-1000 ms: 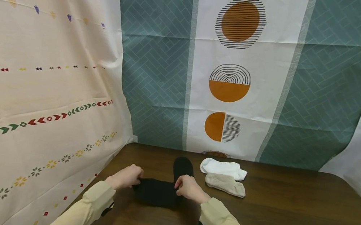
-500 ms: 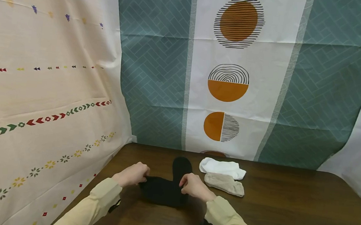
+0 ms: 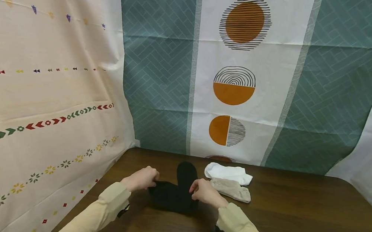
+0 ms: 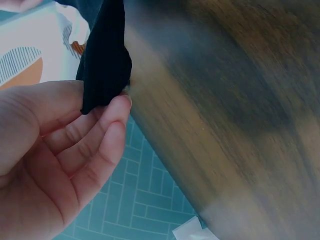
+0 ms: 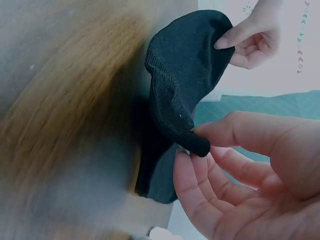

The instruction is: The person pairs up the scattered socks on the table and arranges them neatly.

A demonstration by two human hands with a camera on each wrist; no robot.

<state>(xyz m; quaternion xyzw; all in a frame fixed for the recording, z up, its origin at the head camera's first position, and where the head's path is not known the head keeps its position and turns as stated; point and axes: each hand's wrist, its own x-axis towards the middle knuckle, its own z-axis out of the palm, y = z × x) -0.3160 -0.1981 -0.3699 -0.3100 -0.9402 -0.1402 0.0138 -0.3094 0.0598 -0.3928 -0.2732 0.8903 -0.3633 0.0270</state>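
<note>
A black sock (image 3: 171, 200) is stretched between my two hands, just over the table. My left hand (image 3: 141, 179) pinches its rounded end, at the left. Thumb and fingers of my right hand (image 3: 208, 193) grip the ribbed cuff edge, which the right wrist view shows folded over. Under and behind it lies a second black sock (image 3: 186, 171), its rounded end pointing to the back of the table; the held sock and my right hand hide part of it. In the left wrist view the black fabric (image 4: 106, 60) droops from my left fingertips.
To the right of the black socks, a white sock bundle (image 3: 229, 173) and a beige sock bundle (image 3: 231, 189) lie flat near the back. The brown wooden table (image 3: 297, 212) extends to the right. Patterned cloths (image 3: 154, 90) hang behind and at the left.
Both hands have moved to the right with the held black sock, which now overlaps the other black sock more. My right hand has come close to the beige socks.
</note>
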